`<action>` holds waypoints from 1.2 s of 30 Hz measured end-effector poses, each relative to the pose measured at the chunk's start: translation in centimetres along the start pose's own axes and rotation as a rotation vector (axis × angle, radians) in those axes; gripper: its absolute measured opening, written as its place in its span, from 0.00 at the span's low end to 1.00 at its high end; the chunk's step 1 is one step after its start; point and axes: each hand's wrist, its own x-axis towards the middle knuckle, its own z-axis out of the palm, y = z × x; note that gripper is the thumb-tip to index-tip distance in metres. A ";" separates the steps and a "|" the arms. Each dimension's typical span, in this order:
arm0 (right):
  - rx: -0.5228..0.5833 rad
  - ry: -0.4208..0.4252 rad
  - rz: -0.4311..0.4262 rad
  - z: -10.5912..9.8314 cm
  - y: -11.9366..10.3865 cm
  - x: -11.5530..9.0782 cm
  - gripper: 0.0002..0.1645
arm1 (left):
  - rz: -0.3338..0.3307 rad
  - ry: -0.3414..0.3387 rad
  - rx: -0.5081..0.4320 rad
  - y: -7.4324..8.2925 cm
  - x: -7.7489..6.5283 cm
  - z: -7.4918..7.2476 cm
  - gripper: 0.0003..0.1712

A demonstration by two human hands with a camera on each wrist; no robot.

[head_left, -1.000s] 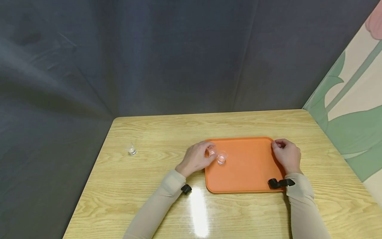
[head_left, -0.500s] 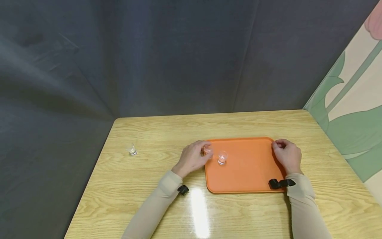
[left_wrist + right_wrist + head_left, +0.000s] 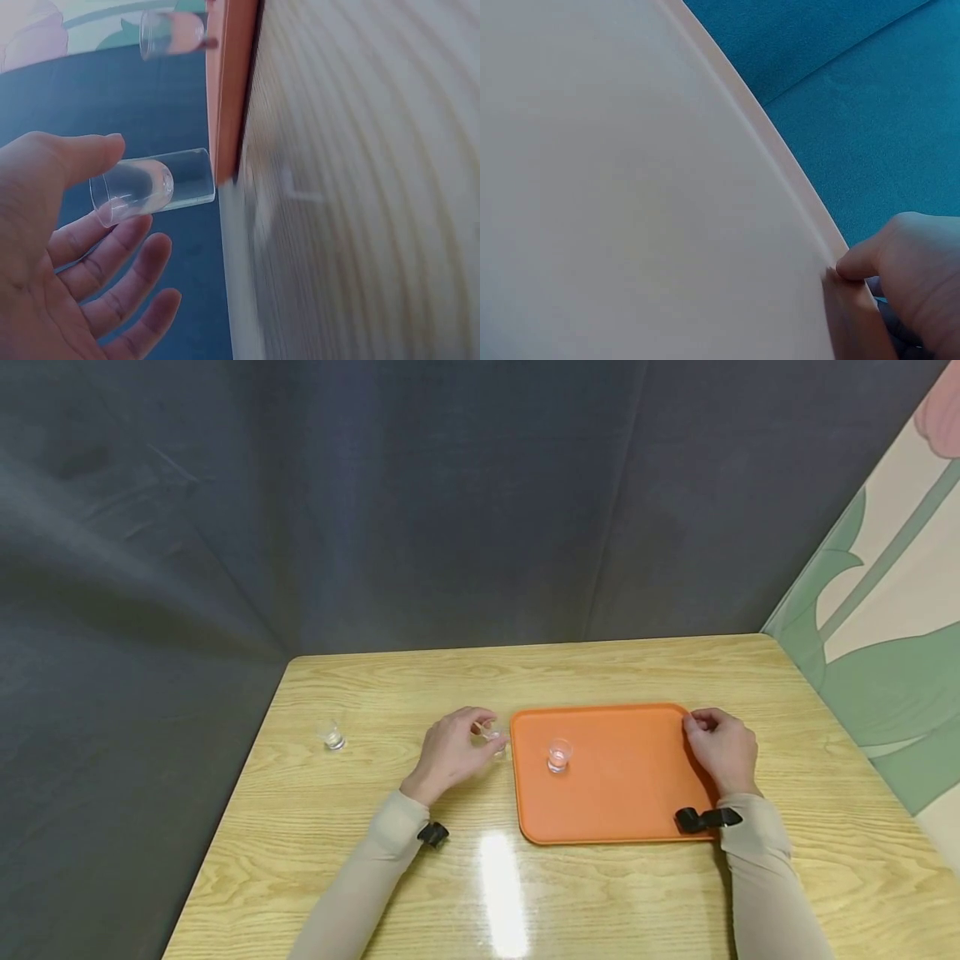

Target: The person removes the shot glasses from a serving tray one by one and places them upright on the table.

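While sleeves (image 3: 367, 877) extend from the near side of the tray (image 3: 622, 802), one clear cup (image 3: 557, 756) stands inside the tray, near its left edge. The right hand (image 3: 723, 753) pinches the tray's right rim, thumb on top, toward the far corner. Just left of the tray, the left hand (image 3: 453, 747) grasps a second cup (image 3: 161, 184) between thumb and fingers. Well left of the tray stands a third cup (image 3: 333, 739); dark cloth (image 3: 465, 527) hangs beyond.
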 end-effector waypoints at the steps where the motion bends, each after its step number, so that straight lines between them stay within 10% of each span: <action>1: -0.001 0.000 -0.001 0.0 0.0 0.0 0.25 | -0.007 0.005 -0.002 -0.3 -0.1 -0.3 0.26; 36: 0.004 -0.008 0.009 0.1 0.0 -0.2 0.25 | -0.240 0.194 0.156 -12.4 -6.1 -10.3 0.27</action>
